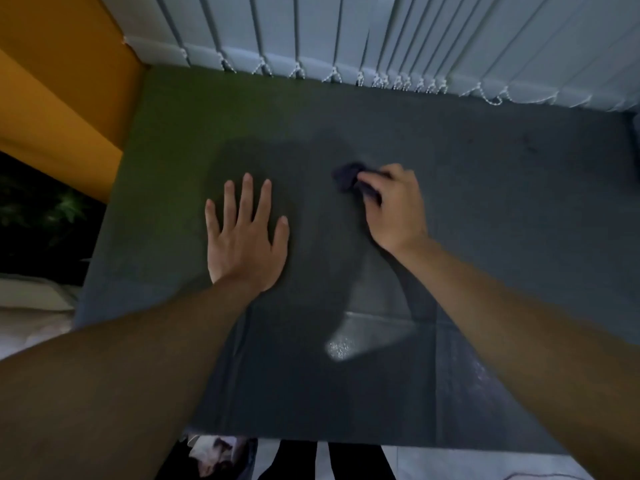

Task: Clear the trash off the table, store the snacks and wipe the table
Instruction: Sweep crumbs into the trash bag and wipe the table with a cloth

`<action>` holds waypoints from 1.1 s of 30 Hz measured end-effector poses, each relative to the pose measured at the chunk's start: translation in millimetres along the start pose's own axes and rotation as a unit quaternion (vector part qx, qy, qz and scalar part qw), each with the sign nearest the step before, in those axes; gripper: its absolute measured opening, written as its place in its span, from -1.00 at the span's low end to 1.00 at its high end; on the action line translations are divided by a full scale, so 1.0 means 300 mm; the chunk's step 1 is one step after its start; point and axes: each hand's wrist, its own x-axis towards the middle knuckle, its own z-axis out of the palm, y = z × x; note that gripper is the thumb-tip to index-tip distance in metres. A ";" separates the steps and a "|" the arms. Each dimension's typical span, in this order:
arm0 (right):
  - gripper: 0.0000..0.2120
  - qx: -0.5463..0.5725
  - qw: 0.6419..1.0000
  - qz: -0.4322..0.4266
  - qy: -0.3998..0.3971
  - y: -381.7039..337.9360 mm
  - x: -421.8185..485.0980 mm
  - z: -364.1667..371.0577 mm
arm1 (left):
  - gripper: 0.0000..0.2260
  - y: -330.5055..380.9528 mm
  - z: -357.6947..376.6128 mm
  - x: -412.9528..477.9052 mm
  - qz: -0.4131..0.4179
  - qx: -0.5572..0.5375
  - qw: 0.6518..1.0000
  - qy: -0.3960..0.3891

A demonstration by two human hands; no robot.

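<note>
Nearest: a strip of pale floor [450, 462] is showing below the counter's near edge. Two dark upright shapes [353, 459] are standing against it, and you cannot tell what they are. Just left of them a crumpled light-and-dark bundle [214, 452] is lying, too blurred to name.

Forearms: both are bare and are reaching in from the bottom corners, out over the counter.

Counter [519, 237]: dark grey and matte, it is filling most of the view. Faint seam lines are crossing its near half, and a small bright glint [341, 348] is shining beside one of them near the centre.

Left hand [246, 237]: you are laying it palm down on the counter, left of centre, with the fingers straight and spread. It is holding nothing.

Right hand [394, 206]: you are keeping it right of centre, slightly farther out than the left, with the fingers curled round a dark cloth [348, 178].

Cloth: bunched, it is sticking out on the far-left side of the right hand and is touching the counter surface. A stretch of counter is lying between the two hands.

Left margin: pale fabric [31, 306] is lying beside the counter. Beyond it, dim foliage [52, 209] is showing in a dark gap.

Farthest: an orange wall [52, 81] is rising at the far-left corner. White vertical blinds [381, 36] are hanging along the counter's far edge, and a bead chain [398, 85] is linking their lower ends.
</note>
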 end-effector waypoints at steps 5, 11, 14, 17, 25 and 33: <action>-0.79 0.064 0.985 -0.141 -0.079 -0.086 0.015 0.044 | -0.40 0.006 0.001 0.005 -0.006 0.003 1.000 -0.001; -0.76 -0.010 0.997 -0.065 -0.027 -0.005 0.266 0.064 | -0.40 0.006 0.000 0.003 -0.003 0.004 1.000 -0.001; -0.74 -0.009 0.999 0.043 -0.002 -0.033 0.343 0.096 | -0.40 0.004 0.000 0.005 0.000 0.010 1.000 -0.001; -0.75 0.046 0.989 -0.123 -0.071 -0.111 0.298 0.130 | -0.40 0.004 -0.004 0.008 -0.004 0.011 1.000 -0.001; -0.73 0.014 1.000 -0.004 -0.023 -0.085 0.543 0.189 | -0.40 0.005 -0.016 0.009 -0.002 0.008 1.000 -0.017; -0.70 0.014 0.983 -0.146 -0.106 -0.119 0.582 0.193 | -0.41 0.004 -0.020 0.007 0.008 0.011 1.000 -0.003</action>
